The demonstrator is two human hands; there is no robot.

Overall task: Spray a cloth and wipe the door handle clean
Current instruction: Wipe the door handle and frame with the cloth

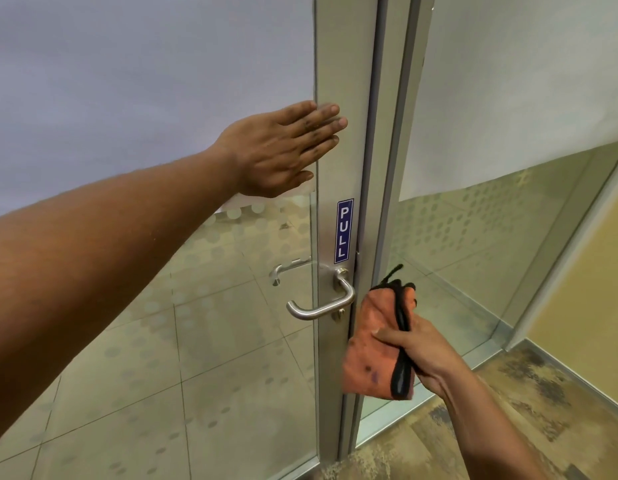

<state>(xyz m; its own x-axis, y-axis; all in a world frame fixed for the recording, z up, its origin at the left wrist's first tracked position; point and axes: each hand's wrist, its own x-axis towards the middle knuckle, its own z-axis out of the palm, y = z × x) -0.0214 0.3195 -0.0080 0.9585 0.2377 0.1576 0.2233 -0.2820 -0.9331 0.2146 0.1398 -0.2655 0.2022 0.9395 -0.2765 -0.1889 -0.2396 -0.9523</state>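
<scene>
Left hand (279, 150) flat, fingers spread, pressed on the glass door's metal stile (338, 64) above the blue PULL sticker (344, 231). Right hand (418, 355) grip closed on an orange cloth (366, 348) with black edging, possibly folded, just right of and below the steel lever door handle (321, 306), not touching it.

The curved brushed-steel door handle (319, 304) has a satin sheen. The matt grey aluminium door frame (338, 64) carries a glossy blue PULL sticker (343, 231). The fuzzy orange cloth with black trim (373, 344) looks soft and stained. The frosted glass pane (127, 81) appears smooth.
</scene>
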